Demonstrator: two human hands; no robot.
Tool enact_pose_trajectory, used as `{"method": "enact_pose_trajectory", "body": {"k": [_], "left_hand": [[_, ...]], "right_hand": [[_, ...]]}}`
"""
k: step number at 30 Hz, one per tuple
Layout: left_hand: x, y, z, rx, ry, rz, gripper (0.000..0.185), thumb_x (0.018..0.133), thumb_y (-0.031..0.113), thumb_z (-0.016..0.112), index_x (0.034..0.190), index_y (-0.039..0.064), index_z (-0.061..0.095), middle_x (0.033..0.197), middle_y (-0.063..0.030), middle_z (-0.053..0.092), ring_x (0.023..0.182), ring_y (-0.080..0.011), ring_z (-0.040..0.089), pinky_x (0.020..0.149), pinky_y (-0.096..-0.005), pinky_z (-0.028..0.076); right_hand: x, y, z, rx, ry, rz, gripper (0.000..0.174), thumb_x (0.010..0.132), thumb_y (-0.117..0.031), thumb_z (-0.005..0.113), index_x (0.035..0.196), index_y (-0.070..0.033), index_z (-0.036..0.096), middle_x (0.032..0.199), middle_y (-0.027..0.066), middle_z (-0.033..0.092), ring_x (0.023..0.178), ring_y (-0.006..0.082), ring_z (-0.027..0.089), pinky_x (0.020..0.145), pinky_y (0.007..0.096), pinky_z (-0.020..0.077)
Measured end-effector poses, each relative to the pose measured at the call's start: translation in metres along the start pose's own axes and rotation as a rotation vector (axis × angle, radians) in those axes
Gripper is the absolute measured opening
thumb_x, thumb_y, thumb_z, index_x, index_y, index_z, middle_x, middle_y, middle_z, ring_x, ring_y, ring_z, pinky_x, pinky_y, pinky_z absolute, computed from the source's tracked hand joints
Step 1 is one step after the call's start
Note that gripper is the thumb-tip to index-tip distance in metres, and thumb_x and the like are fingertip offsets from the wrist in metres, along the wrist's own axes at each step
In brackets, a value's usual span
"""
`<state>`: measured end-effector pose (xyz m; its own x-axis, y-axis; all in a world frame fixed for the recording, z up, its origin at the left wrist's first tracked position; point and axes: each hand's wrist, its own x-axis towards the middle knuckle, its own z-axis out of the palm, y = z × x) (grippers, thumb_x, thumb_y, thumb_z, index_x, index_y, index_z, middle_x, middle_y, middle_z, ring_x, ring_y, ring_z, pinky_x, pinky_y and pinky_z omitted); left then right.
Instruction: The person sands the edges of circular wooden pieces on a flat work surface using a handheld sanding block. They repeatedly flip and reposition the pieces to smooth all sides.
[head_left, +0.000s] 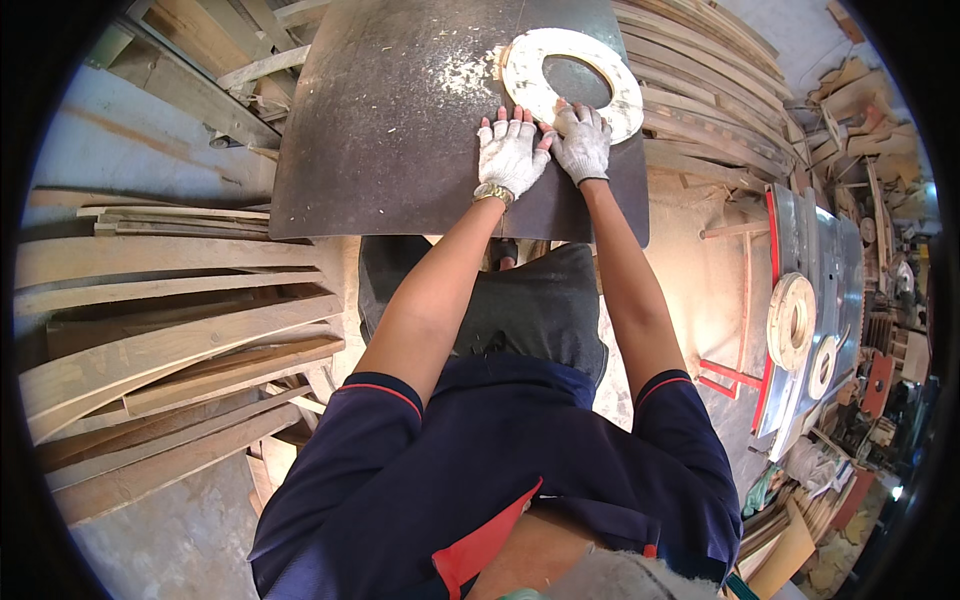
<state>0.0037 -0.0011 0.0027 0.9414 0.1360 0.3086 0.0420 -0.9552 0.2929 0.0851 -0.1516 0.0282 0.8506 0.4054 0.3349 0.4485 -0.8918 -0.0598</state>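
A pale wooden ring (521, 64) with an oval-looking opening lies flat on the dark worktop (375, 150), near its right side. My right hand (583, 142), in a white fingerless knit glove, rests on the near part of the ring. Its fingertips reach towards the inner edge; whether they grip it is hard to see. Just left of it, my left hand (511, 156) lies palm down on the worktop with fingers slightly spread. It wears a matching glove and a gold-coloured wristwatch (493, 193). The two thumbs come close together. Wood shavings (466, 73) are scattered left of the ring.
Stacked boards (180, 322) stand close on my left. Long wooden strips (705, 82) run along the worktop's right side. Farther right, a red-edged metal machine table (799, 240) bears a thicker wooden ring (791, 321) and a smaller one (823, 367).
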Motion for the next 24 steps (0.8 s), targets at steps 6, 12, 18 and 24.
{"method": "enact_pose_trajectory", "body": {"k": [6,12,18,24], "left_hand": [[0.000,-0.001,0.002,-0.013,0.004,0.000,0.073,0.109,0.059,0.046,0.161,0.008,0.053,0.168,-0.0138,0.051,0.158,-0.0401,0.041,0.132,-0.0632,0.019],[0.000,-0.001,0.003,-0.071,0.027,0.003,0.072,0.109,0.058,0.042,0.158,0.007,0.057,0.166,-0.0157,0.054,0.158,-0.0430,0.040,0.132,-0.0656,0.016],[0.000,-0.001,0.003,-0.015,0.008,-0.003,0.072,0.109,0.058,0.045,0.160,0.009,0.054,0.169,-0.0124,0.051,0.159,-0.0403,0.041,0.132,-0.0632,0.019],[0.000,-0.001,0.002,0.000,-0.008,0.002,0.072,0.109,0.058,0.045,0.161,0.010,0.054,0.169,-0.0123,0.050,0.159,-0.0407,0.040,0.132,-0.0634,0.018]], "right_hand": [[0.001,-0.002,0.001,0.007,0.013,0.009,0.069,0.095,-0.057,0.071,0.150,-0.017,0.065,0.149,0.0153,0.063,0.146,0.0381,0.052,0.123,0.0608,0.0350],[0.001,-0.005,-0.001,0.002,0.007,0.018,0.067,0.094,-0.054,0.074,0.149,-0.017,0.065,0.148,0.0142,0.063,0.146,0.0363,0.051,0.123,0.0599,0.0352],[0.003,-0.009,-0.002,0.006,-0.008,0.037,0.066,0.093,-0.052,0.075,0.150,-0.019,0.064,0.148,0.0134,0.063,0.146,0.0358,0.051,0.123,0.0598,0.0349],[0.005,-0.013,0.000,0.027,-0.020,0.072,0.064,0.093,-0.049,0.075,0.148,-0.019,0.065,0.148,0.0131,0.063,0.147,0.0348,0.051,0.124,0.0594,0.0344]]}}
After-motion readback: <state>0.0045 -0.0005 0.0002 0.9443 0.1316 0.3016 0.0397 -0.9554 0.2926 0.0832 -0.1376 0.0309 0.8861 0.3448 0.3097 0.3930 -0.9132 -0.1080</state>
